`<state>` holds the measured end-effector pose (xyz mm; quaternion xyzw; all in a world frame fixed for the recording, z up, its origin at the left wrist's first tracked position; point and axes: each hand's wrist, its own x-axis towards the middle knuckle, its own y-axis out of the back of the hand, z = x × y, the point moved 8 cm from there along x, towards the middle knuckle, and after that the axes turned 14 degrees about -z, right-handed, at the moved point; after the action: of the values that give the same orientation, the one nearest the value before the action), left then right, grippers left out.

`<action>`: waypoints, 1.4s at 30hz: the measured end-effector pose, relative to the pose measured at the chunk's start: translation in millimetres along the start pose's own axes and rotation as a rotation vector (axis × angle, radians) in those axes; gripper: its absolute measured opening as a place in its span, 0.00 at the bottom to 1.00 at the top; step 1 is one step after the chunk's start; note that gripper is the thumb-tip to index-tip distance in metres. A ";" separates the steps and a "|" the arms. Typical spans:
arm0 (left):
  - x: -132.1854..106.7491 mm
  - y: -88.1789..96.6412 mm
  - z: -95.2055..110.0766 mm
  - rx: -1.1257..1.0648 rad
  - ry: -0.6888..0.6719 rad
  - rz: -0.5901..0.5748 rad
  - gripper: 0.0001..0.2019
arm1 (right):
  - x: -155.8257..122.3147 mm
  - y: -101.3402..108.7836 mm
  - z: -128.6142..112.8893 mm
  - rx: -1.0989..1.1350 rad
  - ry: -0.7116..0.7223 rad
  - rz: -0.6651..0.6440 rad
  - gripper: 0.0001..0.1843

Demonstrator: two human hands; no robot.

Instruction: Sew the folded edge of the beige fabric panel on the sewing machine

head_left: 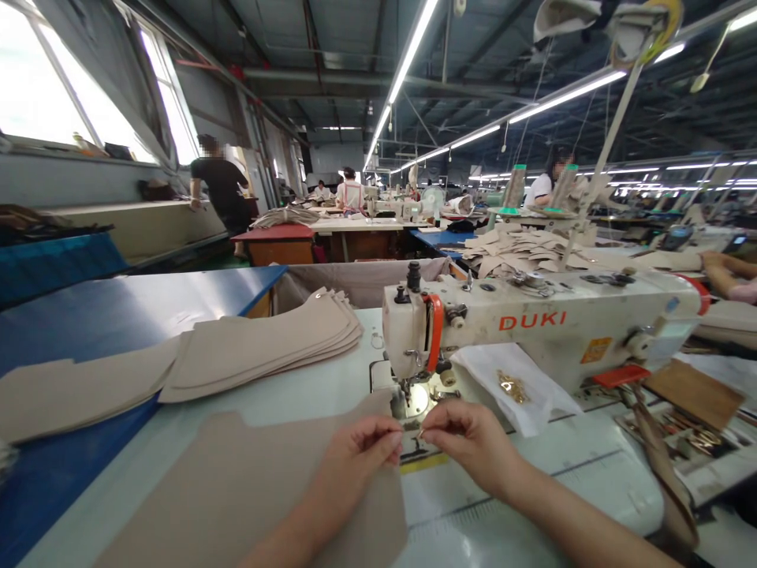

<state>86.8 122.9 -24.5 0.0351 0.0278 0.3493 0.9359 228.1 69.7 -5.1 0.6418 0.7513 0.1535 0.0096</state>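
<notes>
My left hand (363, 450) is closed in a pinch above the edge of a beige panel (254, 465); whatever its fingertips hold is too small to make out. Just across a narrow gap, my right hand (467, 434) pinches a small gold-coloured metal piece (421, 433). Both hands are in front of the lit needle area of a white sewing machine (532, 323). Beside the right hand, an open white plastic bag (490, 363) carries a heap of small gold-coloured metal pieces (512, 386).
Stacked beige panels (260, 347) lie on the left, partly over a blue table (59, 331). At right is a tray (703, 481) with metal parts and a brown board (691, 392). A co-worker's arm (725, 272) shows beyond the machine; other people work farther back.
</notes>
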 end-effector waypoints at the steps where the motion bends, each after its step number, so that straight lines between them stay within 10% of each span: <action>1: 0.6 -1.2 1.4 -0.016 0.005 -0.015 0.10 | -0.6 1.0 -1.3 -0.001 -0.007 -0.002 0.04; 13: 2.0 -9.7 2.3 -0.144 0.022 -0.123 0.15 | -6.8 -3.3 -23.1 0.066 0.106 -0.078 0.05; 42: -0.7 -3.5 -17.3 -0.368 0.201 0.020 0.17 | 16.2 -33.8 33.6 0.538 -0.140 0.034 0.22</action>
<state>87.2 120.7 -42.0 -0.1713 0.0564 0.3596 0.9155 199.9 88.3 -42.3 0.6429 0.7516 -0.0963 -0.1118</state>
